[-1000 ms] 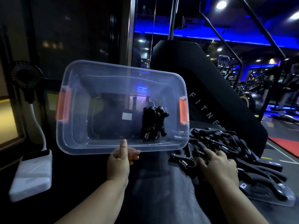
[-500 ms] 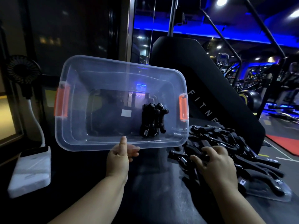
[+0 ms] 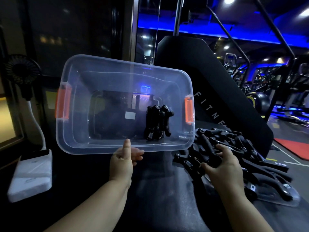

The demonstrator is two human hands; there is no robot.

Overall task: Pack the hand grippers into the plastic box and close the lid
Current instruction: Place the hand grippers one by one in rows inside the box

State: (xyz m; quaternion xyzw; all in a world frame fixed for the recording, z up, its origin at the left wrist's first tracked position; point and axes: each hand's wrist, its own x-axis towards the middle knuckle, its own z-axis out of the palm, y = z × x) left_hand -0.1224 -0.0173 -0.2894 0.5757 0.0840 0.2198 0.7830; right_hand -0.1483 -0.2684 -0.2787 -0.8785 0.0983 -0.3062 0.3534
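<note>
A: Status on the box?

B: Clear plastic box (image 3: 103, 91) sits mid-left of the frame, tipped up so its opening faces me. My left hand (image 3: 122, 162) has a grip on the near rim, thumb up against the edge, other fingers curled under it. Orange latches (image 3: 63, 103) on both short ends.

A: Anything inside?

B: A few black hand grippers (image 3: 156, 122), bunched upright against the right side of the bottom. Can't count them exactly.

A: Right hand?

B: Right hand (image 3: 224, 166) is lower right of frame, on the pile of hand grippers (image 3: 237, 148). Fingers are curled partway around a couple of handles; grip looks loose, can't tell if it's fully closed.

A: Where's the pile?

B: On the dark desk (image 3: 158, 190), just right of the box. Part of it rests on the clear lid (image 3: 274, 199) lying flat at the right edge.
</note>
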